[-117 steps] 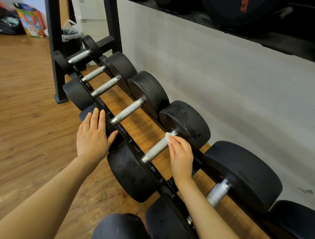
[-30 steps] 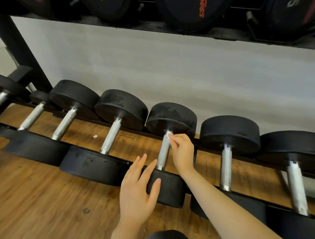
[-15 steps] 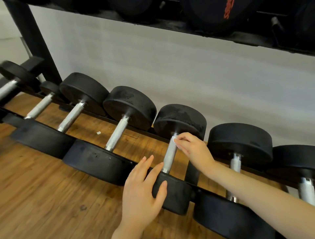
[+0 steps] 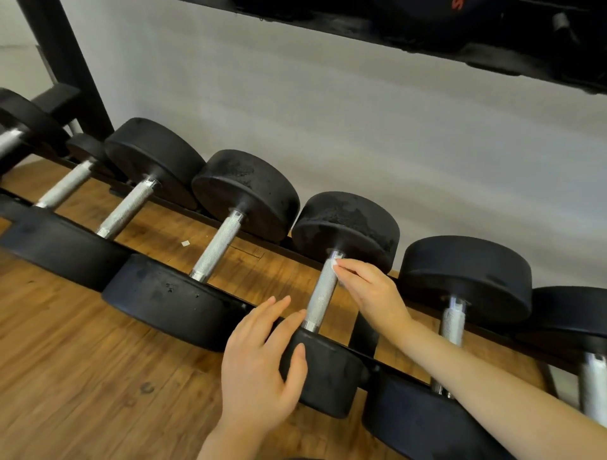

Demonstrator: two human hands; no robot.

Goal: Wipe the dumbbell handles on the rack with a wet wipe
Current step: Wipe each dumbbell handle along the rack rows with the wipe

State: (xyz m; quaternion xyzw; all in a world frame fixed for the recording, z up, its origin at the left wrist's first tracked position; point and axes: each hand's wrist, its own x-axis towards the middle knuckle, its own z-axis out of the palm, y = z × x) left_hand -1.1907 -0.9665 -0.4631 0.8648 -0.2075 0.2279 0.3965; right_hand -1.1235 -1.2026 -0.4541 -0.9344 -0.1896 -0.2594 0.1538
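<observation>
Task in progress. A wet wipe [image 4: 335,262] is pinched by the fingers [image 4: 349,271] of the right hand [image 4: 371,292] against the far end of one handle [image 4: 323,290]; the near weight [image 4: 328,371] is steadied by the flat, spread left hand [image 4: 259,367]. Which neighbouring handles [image 4: 218,248] on the rack [image 4: 364,335] are already wiped cannot be told.

**Legible markings**

No text can be read in full. A fragment of red lettering [image 4: 457,4] stands on a dark weight plate [image 4: 427,19] on the upper shelf, cut off by the top edge of the frame and too partial to decipher.
</observation>
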